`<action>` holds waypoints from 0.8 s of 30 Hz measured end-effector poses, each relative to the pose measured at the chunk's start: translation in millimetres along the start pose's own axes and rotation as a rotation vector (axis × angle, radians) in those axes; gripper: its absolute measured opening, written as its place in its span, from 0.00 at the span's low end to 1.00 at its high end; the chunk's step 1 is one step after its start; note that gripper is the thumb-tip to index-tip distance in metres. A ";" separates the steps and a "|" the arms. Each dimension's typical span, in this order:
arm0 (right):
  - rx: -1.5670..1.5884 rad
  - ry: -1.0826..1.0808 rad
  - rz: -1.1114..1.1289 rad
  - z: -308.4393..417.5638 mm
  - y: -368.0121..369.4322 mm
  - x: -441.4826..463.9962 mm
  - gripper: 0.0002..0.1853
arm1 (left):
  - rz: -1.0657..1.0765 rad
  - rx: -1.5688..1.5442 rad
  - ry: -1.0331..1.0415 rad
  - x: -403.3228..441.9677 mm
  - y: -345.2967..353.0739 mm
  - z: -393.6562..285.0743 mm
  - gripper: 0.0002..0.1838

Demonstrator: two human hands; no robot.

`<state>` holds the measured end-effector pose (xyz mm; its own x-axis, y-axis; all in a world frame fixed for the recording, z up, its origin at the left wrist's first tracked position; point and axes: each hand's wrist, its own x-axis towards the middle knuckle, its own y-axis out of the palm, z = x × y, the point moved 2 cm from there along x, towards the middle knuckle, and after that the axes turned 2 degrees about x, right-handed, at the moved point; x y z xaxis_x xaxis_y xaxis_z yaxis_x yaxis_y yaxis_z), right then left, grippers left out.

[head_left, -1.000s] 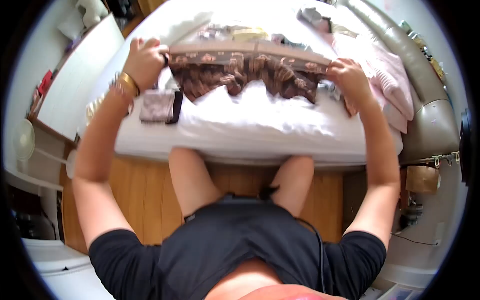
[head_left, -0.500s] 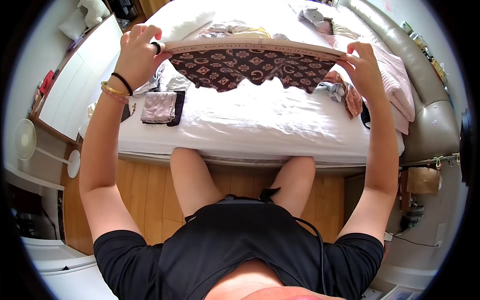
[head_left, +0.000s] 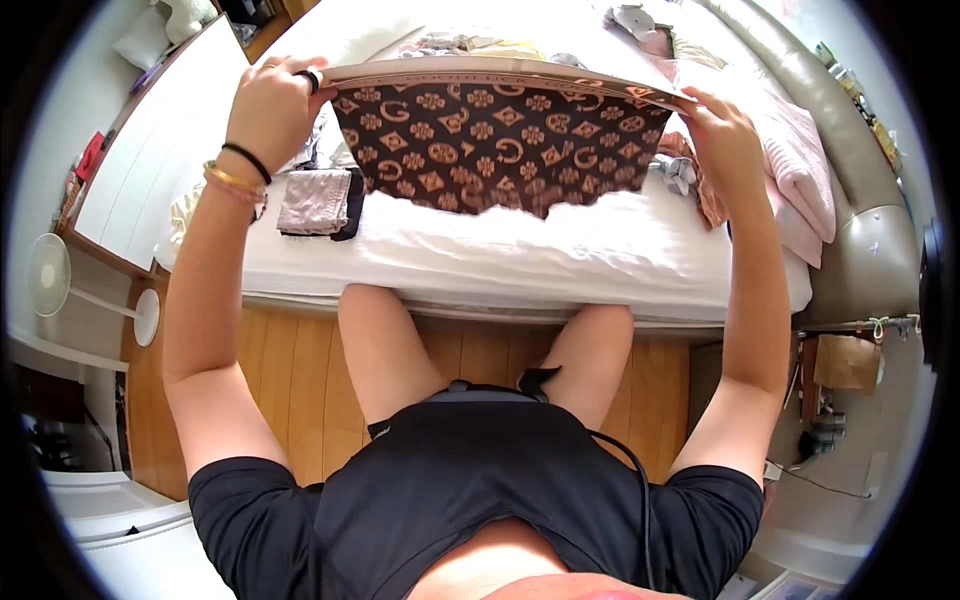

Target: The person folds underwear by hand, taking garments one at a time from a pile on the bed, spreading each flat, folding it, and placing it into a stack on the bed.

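My left hand (head_left: 277, 112) pinches one upper corner of a dark brown patterned cloth (head_left: 500, 140). It wears a ring and a dark hair tie, with bracelets at the wrist. The other corner is pinched by my right hand (head_left: 722, 135). Stretched between the hands above the bed (head_left: 500, 270), the cloth hangs down with an uneven lower edge. Tan letters, clovers and diamonds cover it, and a pale band with GOODLUCK lettering runs along the top. Below my left hand, a folded pale pink cloth (head_left: 312, 200) lies on a darker one.
Crumpled clothes (head_left: 675, 172) lie behind my right hand, near a pink quilt (head_left: 790, 160). More garments (head_left: 450, 45) lie farther back on the bed. A padded headboard (head_left: 860, 180) runs along the right. On the left stand a white cabinet (head_left: 140, 150) and a fan (head_left: 50, 275).
The cloth hangs lower and flatter, showing more of its pattern. My right hand has tipped over slightly, while both hands keep their hold on the corners.
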<state>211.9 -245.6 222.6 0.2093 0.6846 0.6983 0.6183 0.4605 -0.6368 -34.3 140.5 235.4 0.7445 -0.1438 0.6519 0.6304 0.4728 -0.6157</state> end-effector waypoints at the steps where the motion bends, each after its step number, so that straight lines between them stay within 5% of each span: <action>1: -0.065 -0.033 -0.056 1.8 -5.6 -0.1 0.09 | -0.099 0.044 0.033 0.4 -4.7 -3.5 0.08; 3: -0.002 0.014 -0.007 5.7 -6.3 -9.7 0.07 | -0.179 -0.006 0.036 -8.1 -12.7 -14.0 0.06; 6: 0.001 -0.067 0.064 16.4 13.4 -46.4 0.05 | -0.020 -0.210 0.045 -60.0 20.8 -35.8 0.05; 7: 0.047 -0.077 0.038 24.4 26.2 -62.2 0.06 | -0.053 -0.145 0.218 -68.6 18.9 -54.3 0.05; 8: 0.039 -0.049 0.133 32.6 47.1 -83.9 0.06 | 0.006 -0.213 0.111 -95.1 47.8 -69.7 0.05; 12: 0.173 -0.111 0.503 82.4 117.3 -176.1 0.08 | 0.309 -0.237 0.425 -164.3 105.7 -140.4 0.05; 24: 0.302 0.100 0.322 58.8 83.1 -137.8 0.05 | 0.445 -0.373 0.180 -135.1 79.2 -91.6 0.04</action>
<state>189.9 -268.4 54.2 0.4366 0.7688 0.4673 0.2634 0.3874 -0.8835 -64.8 117.8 58.1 0.9591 -0.1625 0.2317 0.2607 0.1889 -0.9467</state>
